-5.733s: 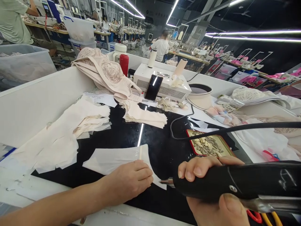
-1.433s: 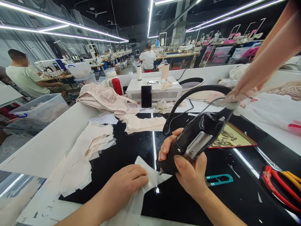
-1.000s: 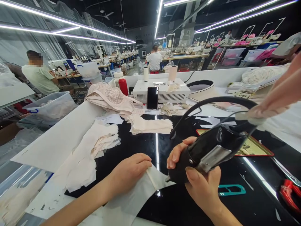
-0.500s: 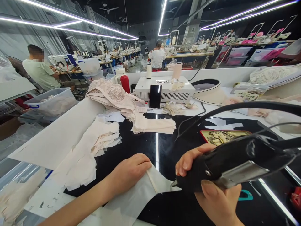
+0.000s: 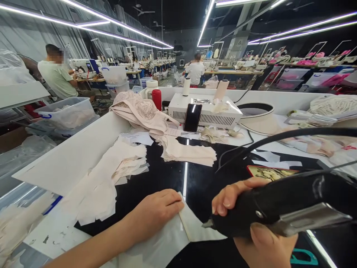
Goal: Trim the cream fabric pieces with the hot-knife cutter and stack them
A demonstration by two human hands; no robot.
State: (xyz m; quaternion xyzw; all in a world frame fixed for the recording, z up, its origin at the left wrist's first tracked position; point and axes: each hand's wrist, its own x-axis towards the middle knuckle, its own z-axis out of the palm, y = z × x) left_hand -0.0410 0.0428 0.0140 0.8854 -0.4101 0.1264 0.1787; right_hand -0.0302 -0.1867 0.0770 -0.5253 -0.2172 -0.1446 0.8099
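My left hand [image 5: 160, 212] presses down on a thin, pale, sheer fabric piece [image 5: 167, 242], its fingers together at the top edge. A narrow cream strip [image 5: 184, 227] runs along the fabric from beside my fingertips. My right hand [image 5: 264, 238] is wrapped around a thick black corded hand tool [image 5: 279, 201] with a metal lever on its side and a pointed metal tip. That tip is over the right part of the fabric, close to its far edge; whether it touches cannot be told. The fabric lies on a glossy black board [image 5: 134, 193].
Stacked cream fabric pieces [image 5: 108, 182] lie on the left, another stack [image 5: 189, 150] farther back. Behind are bras [image 5: 136, 108], a phone [image 5: 192, 117] and a white vented box [image 5: 206, 111]. A tray [image 5: 273, 173] and black cable are right; a teal object [image 5: 304, 257] lies near my right hand.
The whole view has shifted, so the scene sits farther right and lower. The tool has drawn back slightly, showing more of the fabric's right corner. Both hands keep their hold.
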